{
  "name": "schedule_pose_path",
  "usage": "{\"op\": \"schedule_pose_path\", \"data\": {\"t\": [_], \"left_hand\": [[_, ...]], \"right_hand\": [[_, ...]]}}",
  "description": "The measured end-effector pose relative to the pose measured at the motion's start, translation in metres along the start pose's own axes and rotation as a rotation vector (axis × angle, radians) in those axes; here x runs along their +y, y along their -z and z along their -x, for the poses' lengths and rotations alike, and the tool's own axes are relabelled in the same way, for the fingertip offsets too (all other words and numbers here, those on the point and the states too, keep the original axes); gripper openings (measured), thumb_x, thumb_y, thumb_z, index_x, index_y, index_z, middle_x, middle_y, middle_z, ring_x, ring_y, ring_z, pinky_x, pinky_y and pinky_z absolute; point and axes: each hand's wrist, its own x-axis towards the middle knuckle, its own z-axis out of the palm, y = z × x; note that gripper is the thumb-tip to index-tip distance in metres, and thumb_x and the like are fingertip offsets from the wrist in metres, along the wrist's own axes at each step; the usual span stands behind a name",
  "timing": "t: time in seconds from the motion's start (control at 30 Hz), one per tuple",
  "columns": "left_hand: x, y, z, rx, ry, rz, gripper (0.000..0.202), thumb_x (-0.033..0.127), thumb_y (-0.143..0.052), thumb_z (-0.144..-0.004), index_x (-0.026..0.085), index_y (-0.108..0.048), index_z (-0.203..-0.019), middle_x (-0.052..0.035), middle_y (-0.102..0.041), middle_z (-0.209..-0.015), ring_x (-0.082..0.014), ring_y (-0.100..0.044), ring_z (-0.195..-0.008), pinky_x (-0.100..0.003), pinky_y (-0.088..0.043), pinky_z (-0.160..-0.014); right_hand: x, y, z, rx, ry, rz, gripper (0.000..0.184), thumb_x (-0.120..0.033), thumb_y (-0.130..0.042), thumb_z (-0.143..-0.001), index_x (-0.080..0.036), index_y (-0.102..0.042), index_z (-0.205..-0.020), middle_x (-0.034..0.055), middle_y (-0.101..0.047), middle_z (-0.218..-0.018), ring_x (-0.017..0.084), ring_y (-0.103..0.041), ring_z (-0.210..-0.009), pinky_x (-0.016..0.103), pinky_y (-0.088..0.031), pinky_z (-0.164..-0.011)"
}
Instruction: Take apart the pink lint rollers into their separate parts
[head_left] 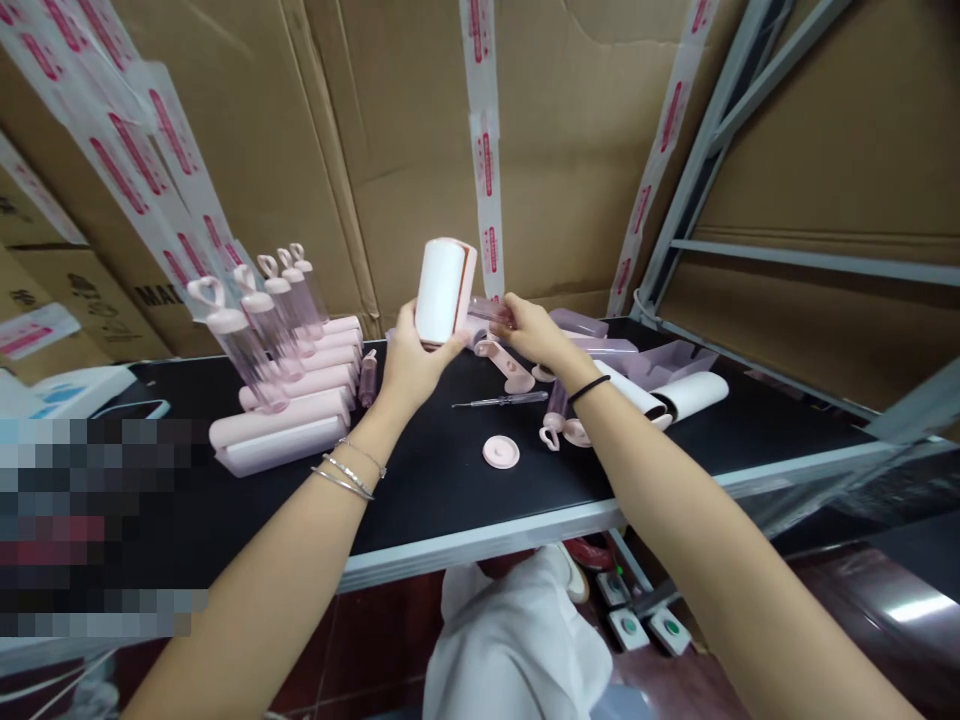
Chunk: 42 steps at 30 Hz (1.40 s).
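My left hand point(416, 358) is closed round a white lint roll point(444, 290) with a pink end, held upright above the black table point(420, 480). To its right, my right hand point(529, 330) pinches a clear pink handle piece point(491, 312) beside the roll. Just below the hands lie a thin screwdriver point(501, 400) and a round pink cap point(500, 452). More pink handle parts point(556, 418) rest near my right wrist.
A row of assembled pink rollers point(292, 400) with heart-topped handles stands at the left. White rolls point(690, 393) and pale covers point(600, 345) lie at the right. Cardboard boxes point(585, 130) wall the back; a grey metal rack point(750, 250) stands right.
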Motion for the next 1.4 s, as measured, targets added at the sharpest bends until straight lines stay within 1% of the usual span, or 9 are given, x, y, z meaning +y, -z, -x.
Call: {"op": "schedule_pose_path", "data": {"t": [0.2, 0.3, 0.43, 0.53, 0.7, 0.87, 1.0, 1.17, 1.4], "left_hand": [[-0.003, 0.01, -0.015, 0.372, -0.023, 0.317, 0.065, 0.058, -0.067, -0.073, 0.019, -0.047, -0.12, -0.0095, -0.06, -0.113, -0.0175, -0.065, -0.093, -0.028, -0.058, -0.074], [0.002, 0.016, -0.018, 0.453, -0.035, 0.348, 0.063, 0.06, -0.063, -0.076, 0.023, -0.045, -0.123, -0.0086, -0.059, -0.116, -0.0168, -0.066, -0.094, -0.027, -0.059, -0.073], [0.001, 0.021, -0.019, 0.524, -0.025, 0.389, 0.063, 0.059, -0.063, -0.077, 0.024, -0.044, -0.125, -0.0093, -0.058, -0.12, -0.0187, -0.064, -0.101, -0.031, -0.059, -0.079], [-0.003, 0.023, -0.02, 0.542, -0.036, 0.417, 0.063, 0.057, -0.066, -0.075, 0.021, -0.047, -0.122, -0.0094, -0.06, -0.117, -0.0191, -0.063, -0.105, -0.034, -0.054, -0.089], [-0.003, 0.019, -0.019, 0.52, -0.052, 0.382, 0.062, 0.062, -0.065, -0.073, 0.018, -0.051, -0.116, -0.0089, -0.063, -0.109, -0.0181, -0.063, -0.103, -0.032, -0.052, -0.092], [-0.002, 0.014, -0.011, 0.383, -0.001, 0.315, 0.065, 0.062, -0.065, -0.073, 0.018, -0.048, -0.118, -0.0096, -0.062, -0.11, -0.0193, -0.063, -0.1, -0.031, -0.053, -0.086], [0.003, 0.014, -0.003, 0.305, -0.077, 0.104, 0.062, 0.052, -0.073, -0.071, 0.019, -0.05, -0.118, -0.0094, -0.058, -0.12, -0.0218, -0.058, -0.111, -0.031, -0.051, -0.09], [0.009, 0.008, 0.007, 0.086, -0.095, 0.019, 0.056, 0.039, -0.076, -0.068, 0.02, -0.054, -0.116, -0.0073, -0.061, -0.118, -0.0218, -0.061, -0.103, -0.03, -0.054, -0.078], [-0.005, -0.003, 0.009, -0.129, -0.001, 0.018, 0.046, 0.048, -0.065, -0.079, 0.017, -0.058, -0.112, -0.0097, -0.068, -0.11, -0.021, -0.065, -0.092, -0.033, -0.051, -0.082]], "right_hand": [[-0.017, 0.012, 0.01, 0.039, 0.022, 0.119, 0.038, -0.029, -0.062, -0.079, -0.013, -0.056, -0.113, 0.0136, -0.063, -0.113, 0.024, -0.056, -0.1, 0.033, -0.041, -0.082], [-0.023, 0.022, 0.016, -0.213, -0.066, 0.185, 0.022, -0.028, -0.064, -0.078, -0.015, -0.065, -0.095, 0.0076, -0.067, -0.092, 0.018, -0.06, -0.082, 0.026, -0.041, -0.071], [-0.039, 0.016, 0.021, -0.665, 0.03, 0.167, 0.024, -0.028, -0.075, -0.068, -0.02, -0.07, -0.09, 0.0004, -0.068, -0.087, 0.014, -0.061, -0.076, 0.022, -0.04, -0.064], [-0.055, 0.002, 0.024, -0.772, 0.046, 0.261, 0.022, -0.023, -0.076, -0.066, -0.021, -0.07, -0.087, 0.0016, -0.07, -0.091, 0.019, -0.063, -0.088, 0.027, -0.044, -0.075], [-0.052, -0.007, 0.023, -0.593, 0.043, 0.302, 0.009, -0.014, -0.061, -0.077, -0.018, -0.067, -0.083, 0.0107, -0.069, -0.101, 0.03, -0.055, -0.112, 0.042, -0.042, -0.09], [-0.029, 0.005, 0.014, -0.086, -0.052, 0.134, 0.025, -0.016, -0.037, -0.091, -0.014, -0.052, -0.11, 0.013, -0.067, -0.097, 0.021, -0.061, -0.086, 0.03, -0.041, -0.074], [-0.033, 0.008, 0.012, 0.24, 0.099, -0.131, 0.025, -0.031, -0.03, -0.096, -0.019, -0.051, -0.101, 0.0067, -0.064, -0.088, 0.019, -0.057, -0.077, 0.027, -0.038, -0.07], [-0.043, 0.001, 0.016, 0.238, 0.325, -0.278, 0.021, -0.034, -0.036, -0.093, -0.02, -0.051, -0.092, 0.0039, -0.061, -0.081, 0.017, -0.054, -0.072, 0.027, -0.037, -0.067], [-0.039, 0.001, 0.012, 0.171, 0.289, -0.326, 0.032, -0.042, -0.056, -0.083, -0.015, -0.057, -0.099, 0.0087, -0.061, -0.095, 0.019, -0.056, -0.087, 0.031, -0.041, -0.079]]}}
